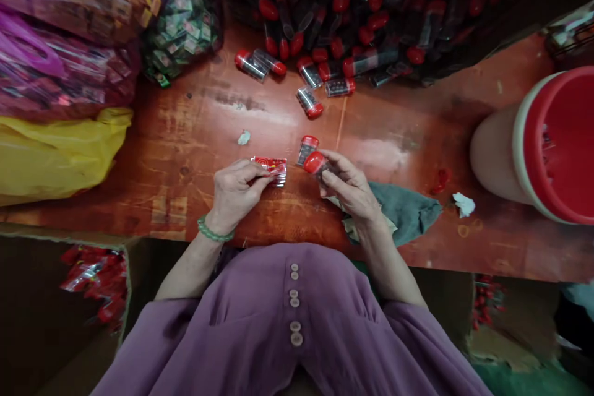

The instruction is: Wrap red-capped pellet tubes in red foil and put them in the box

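Head view: left hand (236, 189) pinches red packet (270, 167); right hand (350, 185) clasps red-capped vial (317, 163).

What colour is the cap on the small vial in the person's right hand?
Red: the small clear plastic vial in the right hand has a red cap, seen in the head view.

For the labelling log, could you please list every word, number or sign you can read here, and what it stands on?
No text can be read.
Red packet in the left hand: red and white print, too blurred.
Red-capped vial in the right hand: label too small.
Loose vials and bagged packets: print too small.
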Demonstrator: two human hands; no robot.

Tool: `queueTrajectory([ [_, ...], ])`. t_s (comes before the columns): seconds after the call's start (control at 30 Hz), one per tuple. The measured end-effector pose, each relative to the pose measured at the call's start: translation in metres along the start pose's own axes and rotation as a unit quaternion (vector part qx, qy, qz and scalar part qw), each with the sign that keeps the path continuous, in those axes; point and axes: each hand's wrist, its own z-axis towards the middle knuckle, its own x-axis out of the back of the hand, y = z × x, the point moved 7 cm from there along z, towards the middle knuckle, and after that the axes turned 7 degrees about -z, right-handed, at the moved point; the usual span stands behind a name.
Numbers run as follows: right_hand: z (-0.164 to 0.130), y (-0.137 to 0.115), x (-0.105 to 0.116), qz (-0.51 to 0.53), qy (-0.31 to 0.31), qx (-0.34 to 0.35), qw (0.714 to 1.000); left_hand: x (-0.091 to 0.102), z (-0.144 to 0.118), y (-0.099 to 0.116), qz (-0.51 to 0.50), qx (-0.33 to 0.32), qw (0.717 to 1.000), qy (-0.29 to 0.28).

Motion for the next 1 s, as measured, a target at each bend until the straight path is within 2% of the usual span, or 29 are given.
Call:
queueTrajectory([
  [0.2,-0.023,0.008,-0.03,0.139,-0.096,-0.082,0.982,0.003,-0.011,0.024,0.024,-0.089,0.996,-0.02],
  [0.37,-0.026,0.011,-0.036,0.174,-0.127,-0.129,0.968,0.005,-0.021,0.039,0.054,-0.171,0.984,-0.022],
  [0.5,-0.027,0.017,-0.04,0.154,-0.167,-0.179,0.957,0.001,-0.024,0.042,0.063,-0.178,0.981,-0.039],
  [0.63,-0.025,0.026,-0.046,0.19,-0.195,-0.203,0.94,-0.004,-0.027,0.044,0.048,-0.189,0.98,-0.04],
  [0.83,-0.023,0.043,-0.044,0.226,-0.187,-0.239,0.926,-0.011,-0.034,0.036,0.026,-0.167,0.983,-0.068],
  [1.0,-0.022,0.04,-0.045,0.18,-0.156,-0.239,0.941,-0.018,-0.041,0.027,0.027,-0.143,0.985,-0.091],
])
